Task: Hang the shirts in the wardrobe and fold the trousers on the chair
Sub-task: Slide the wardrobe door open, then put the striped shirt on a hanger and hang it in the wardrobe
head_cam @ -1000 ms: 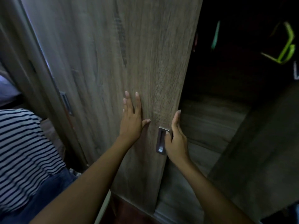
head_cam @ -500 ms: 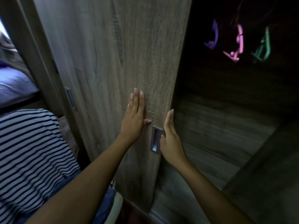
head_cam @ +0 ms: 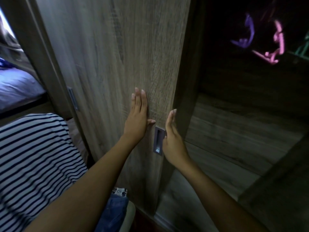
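Pushes the wardrobe door further left than a moment ago, widening the dark opening. Leaves the striped shirt unhung at far left, blue trousers low beside it on what looks like the chair. Presses the left hand flat on the panel, fingers straight. Lays the right hand open along the door's edge by the recessed handle, gripping nothing. Bares purple hanger and pink hanger at right — probably ready for shirts.
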A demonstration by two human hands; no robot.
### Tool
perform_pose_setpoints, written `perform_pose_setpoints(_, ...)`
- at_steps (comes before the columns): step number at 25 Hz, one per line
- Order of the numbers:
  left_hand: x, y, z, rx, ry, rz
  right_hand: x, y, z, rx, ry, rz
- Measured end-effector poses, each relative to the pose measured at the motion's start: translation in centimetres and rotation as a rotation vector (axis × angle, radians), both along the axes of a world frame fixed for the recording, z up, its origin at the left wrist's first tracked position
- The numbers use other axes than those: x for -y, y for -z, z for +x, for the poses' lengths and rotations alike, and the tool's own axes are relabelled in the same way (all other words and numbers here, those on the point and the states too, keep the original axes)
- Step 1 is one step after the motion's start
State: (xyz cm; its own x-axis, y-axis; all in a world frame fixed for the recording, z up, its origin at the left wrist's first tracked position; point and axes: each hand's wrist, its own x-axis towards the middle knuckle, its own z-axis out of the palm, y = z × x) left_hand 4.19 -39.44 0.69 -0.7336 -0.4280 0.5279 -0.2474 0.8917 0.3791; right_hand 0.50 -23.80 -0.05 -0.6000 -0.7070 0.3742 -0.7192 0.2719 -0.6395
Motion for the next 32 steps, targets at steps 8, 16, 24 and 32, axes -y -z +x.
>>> perform_pose_setpoints(8,0.8,-0.3,0.4,-0.007,0.004,0.034,1.4,0.2,0.6,-0.006,0.04,0.042)
perform_pose_setpoints(16,1.3,-1.0,3.5,-0.048,0.074,0.004,1.7,0.8,3.8,0.084,0.163,0.089)
perform_pose_setpoints(24,4.9,-0.4,14.9,-0.381,-0.117,0.333,8.0,2.3,10.7,0.078,0.094,0.013)
perform_pose_setpoints(32,11.3,-2.0,28.0,-0.464,-0.293,0.459,20.3,0.9,17.4,0.164,-0.234,-0.097)
